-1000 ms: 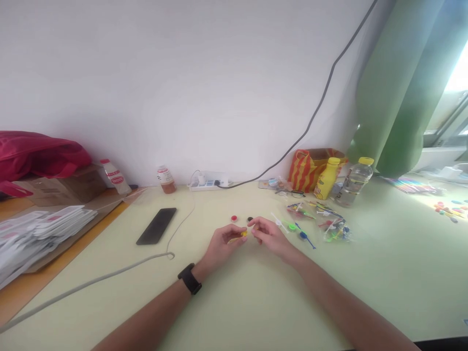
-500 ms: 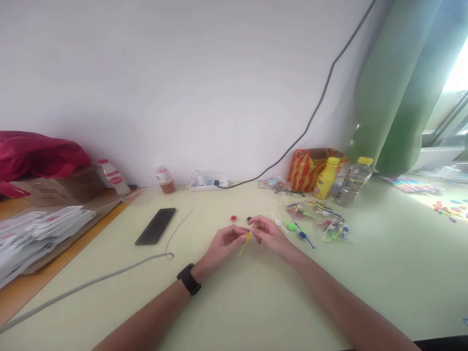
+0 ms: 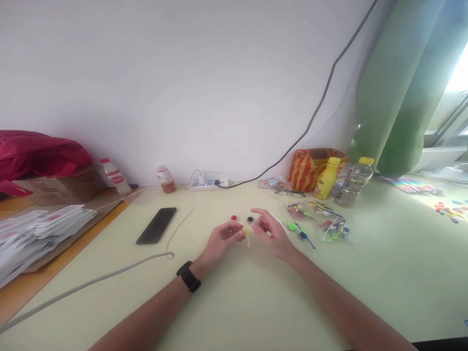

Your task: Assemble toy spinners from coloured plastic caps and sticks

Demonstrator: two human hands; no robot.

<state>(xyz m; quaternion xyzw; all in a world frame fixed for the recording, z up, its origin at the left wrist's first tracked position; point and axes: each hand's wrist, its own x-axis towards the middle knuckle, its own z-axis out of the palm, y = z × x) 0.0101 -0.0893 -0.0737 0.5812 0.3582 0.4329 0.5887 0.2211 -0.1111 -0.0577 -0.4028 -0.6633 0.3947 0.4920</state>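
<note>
Between the thumb and fingertips of my left hand (image 3: 224, 238) is a small yellow plastic spinner arrow (image 3: 248, 239), its thin end pointing down toward me. My fingers cover part of it. Close by on the right, my right hand (image 3: 270, 234) hovers with its index finger stretched out and nothing visible in its grasp. Just beyond the hands lie a red round piece (image 3: 234, 218) and a black round piece (image 3: 250, 219). Beside my right hand are a green spinner arrow (image 3: 292, 227) and a blue spinner arrow (image 3: 303, 235); a white one is partly hidden.
Bags of coloured spinner pieces (image 3: 334, 229) lie to the right, before a yellow bottle (image 3: 326, 179) and a clear bottle (image 3: 354, 183). A black phone (image 3: 156, 225) and a grey cable (image 3: 109, 278) are on the left. A power strip (image 3: 208, 184) sits by the wall.
My right hand has come off the yellow spinner arrow and moved slightly right, its fingers spreading. The left hand keeps the arrow, which now hangs more upright.
</note>
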